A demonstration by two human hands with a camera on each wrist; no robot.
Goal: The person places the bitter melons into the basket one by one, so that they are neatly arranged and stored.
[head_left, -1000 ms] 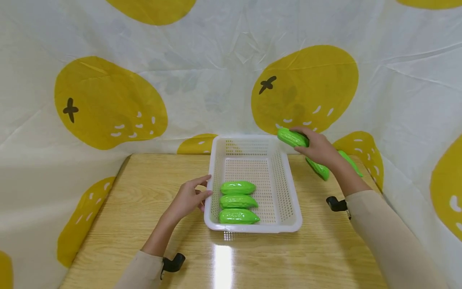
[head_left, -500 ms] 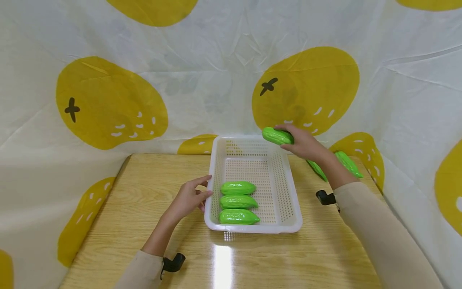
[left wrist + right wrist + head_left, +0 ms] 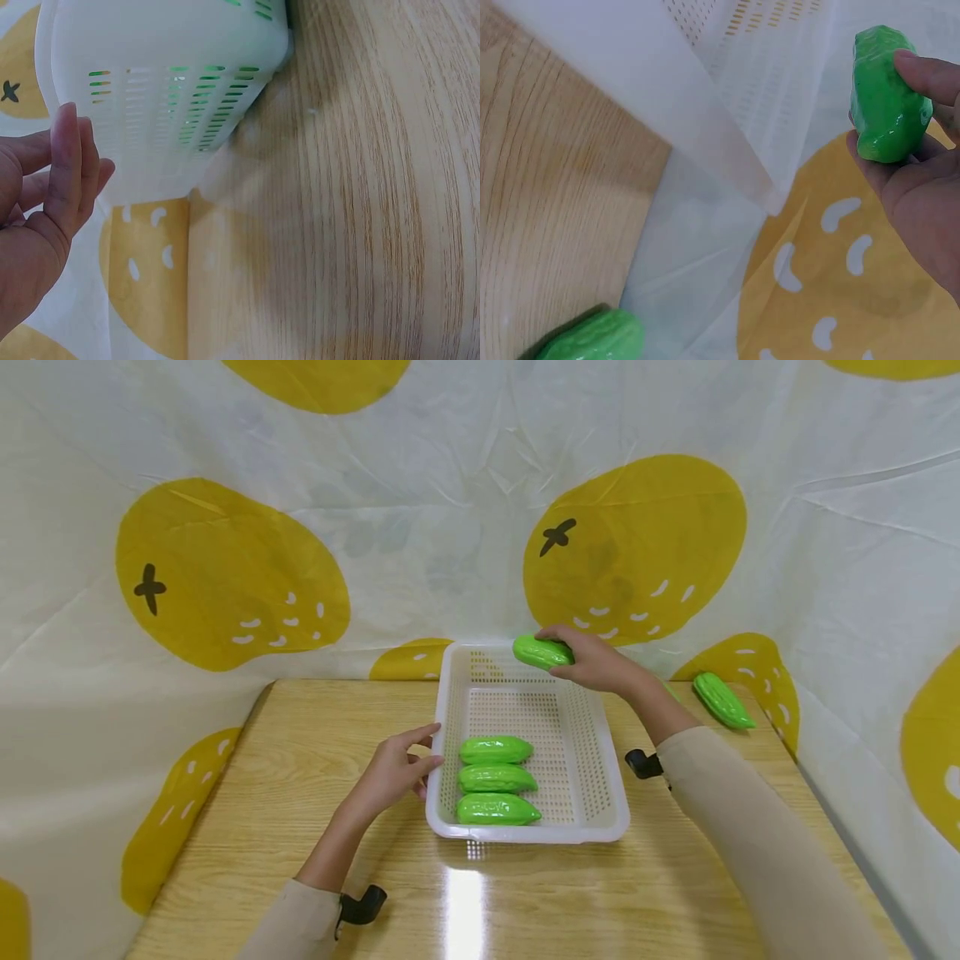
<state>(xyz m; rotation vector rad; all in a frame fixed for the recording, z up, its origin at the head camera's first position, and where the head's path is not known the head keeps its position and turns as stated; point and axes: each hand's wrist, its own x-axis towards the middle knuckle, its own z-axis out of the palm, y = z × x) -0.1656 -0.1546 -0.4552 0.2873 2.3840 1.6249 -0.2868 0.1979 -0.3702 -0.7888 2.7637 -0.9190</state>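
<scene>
My right hand [image 3: 592,662] grips a green bumpy vegetable [image 3: 542,652] above the far end of the white basket [image 3: 617,793]. In the right wrist view, the thumb and fingers of the hand [image 3: 926,169] wrap round the vegetable [image 3: 885,94]. Three like vegetables lie side by side in the basket's near left part, the middle one [image 3: 497,778] between the others. At the basket's left rim rests my left hand [image 3: 392,770], thumb and fingers fairly straight. The left wrist view shows that hand [image 3: 49,187] against the basket's side [image 3: 142,142].
A green vegetable [image 3: 722,700] lies at the table's far right corner. Another, mostly hidden behind the right forearm, shows at its tip. The wooden table [image 3: 300,793] meets a white cloth [image 3: 450,543] with yellow fruit prints behind and at the sides.
My right hand has carried the gripped vegetable leftward, from the basket's far right corner to over its far end. The far right vegetable is now fully uncovered by the arm. My left hand stays put.
</scene>
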